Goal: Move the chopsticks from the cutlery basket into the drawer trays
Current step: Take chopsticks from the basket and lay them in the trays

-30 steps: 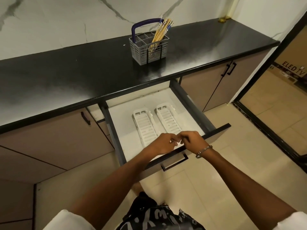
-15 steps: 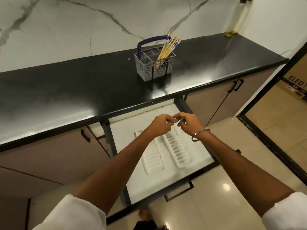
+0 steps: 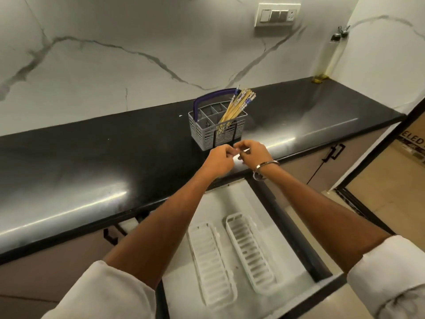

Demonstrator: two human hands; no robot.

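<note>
Two hands meet over the front edge of the black bench point(image 3: 96, 157), fingertips almost touching. The left hand point(image 3: 218, 161) has its fingers curled in, and so does the right hand point(image 3: 254, 155); neither grip visibly holds anything, though whether something tiny sits between the fingertips is too small to tell. A metal bangle point(image 3: 264, 165) circles the right wrist, and both white sleeves are pushed up the forearms.

Just beyond the hands stands the grey cutlery basket point(image 3: 208, 132) with its purple handle point(image 3: 202, 100) upright. The chopsticks point(image 3: 236, 105) stand bundled in its right front compartment, leaning to the right, their patterned tops fanned above the rim.

Below the forearms the drawer point(image 3: 230, 194) is pulled out, white inside. Two white slotted drawer trays lie side by side on its floor, the left tray point(image 3: 211, 261) and the right tray point(image 3: 250, 249), close but apart, both bare of chopsticks.

On the marble wall hangs a switch plate point(image 3: 277, 14); a tall clear bottle point(image 3: 328, 56) stands in the far right corner.
</note>
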